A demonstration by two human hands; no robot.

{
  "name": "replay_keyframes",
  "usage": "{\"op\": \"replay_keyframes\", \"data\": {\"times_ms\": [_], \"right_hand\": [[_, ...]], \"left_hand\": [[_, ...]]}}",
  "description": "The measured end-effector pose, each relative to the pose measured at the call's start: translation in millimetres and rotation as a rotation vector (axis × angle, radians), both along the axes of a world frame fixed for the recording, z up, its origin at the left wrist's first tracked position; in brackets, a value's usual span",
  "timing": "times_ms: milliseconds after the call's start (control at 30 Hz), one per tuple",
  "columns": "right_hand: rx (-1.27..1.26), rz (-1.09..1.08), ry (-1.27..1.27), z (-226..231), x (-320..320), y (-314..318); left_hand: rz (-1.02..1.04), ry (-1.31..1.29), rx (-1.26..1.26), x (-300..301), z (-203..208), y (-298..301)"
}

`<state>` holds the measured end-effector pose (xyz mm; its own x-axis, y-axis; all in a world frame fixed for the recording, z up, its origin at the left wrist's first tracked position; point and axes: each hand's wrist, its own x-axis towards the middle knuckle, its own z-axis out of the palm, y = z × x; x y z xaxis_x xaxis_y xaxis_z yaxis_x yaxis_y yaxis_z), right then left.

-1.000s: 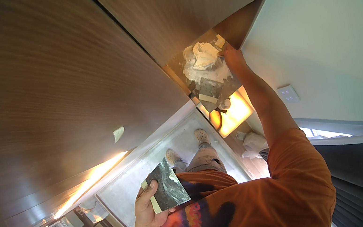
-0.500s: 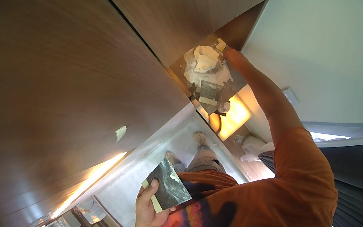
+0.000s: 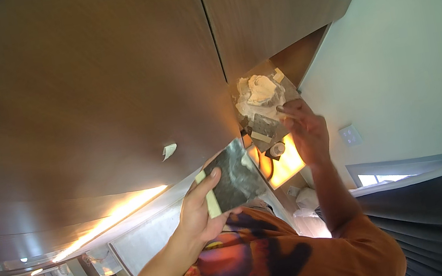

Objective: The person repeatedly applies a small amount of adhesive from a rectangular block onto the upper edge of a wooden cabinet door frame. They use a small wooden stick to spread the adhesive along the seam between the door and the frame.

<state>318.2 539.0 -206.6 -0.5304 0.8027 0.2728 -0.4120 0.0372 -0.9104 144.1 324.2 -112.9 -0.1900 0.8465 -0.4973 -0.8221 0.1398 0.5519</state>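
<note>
My left hand (image 3: 194, 208) grips a wide scraper (image 3: 233, 176) by its cream-coloured edge, thumb on top. White paste is smeared over its dark flat blade. To the right, my right hand (image 3: 310, 132) is raised with fingers bent, beside a board carrying a heap of pale putty (image 3: 261, 90). A small dark tip shows at its fingers; what it belongs to, I cannot make out. Another scraper with a cream edge (image 3: 264, 126) lies on the near part of the board, and a small cream-edged piece (image 3: 279, 75) rests at its far side.
Brown wood-grain panels (image 3: 109, 86) fill the left and top, with a pale patch (image 3: 169, 151) on one. A lit orange-yellow niche (image 3: 285, 162) holds a small round container (image 3: 277, 149). At right are a white wall (image 3: 394, 64), a switch plate (image 3: 350, 135) and dark pleated fabric (image 3: 430, 214).
My right hand has drawn back from the board's far side toward me. My left hand has lifted the scraper up and to the right. The view has shifted.
</note>
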Motion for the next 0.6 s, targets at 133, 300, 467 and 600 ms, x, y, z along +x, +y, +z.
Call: {"op": "replay_keyframes", "data": {"times_ms": [133, 300, 467, 600], "right_hand": [[0.343, -0.166, 0.131, 37.5, -14.6, -58.5], [0.583, -0.318, 0.124, 61.7, -11.9, -87.2], [0.796, -0.433, -0.079, 72.2, 1.8, -108.5], [0.918, -0.548, -0.225, 77.5, -8.4, -133.8]], "left_hand": [[0.027, -0.103, 0.008, 9.1, 7.9, 19.9], [-0.132, -0.194, 0.2, 7.1, 15.2, 15.7], [-0.235, -0.097, 0.301, -2.6, 22.0, -6.3], [-0.311, -0.034, 0.393, -24.8, 27.3, -37.9]]}}
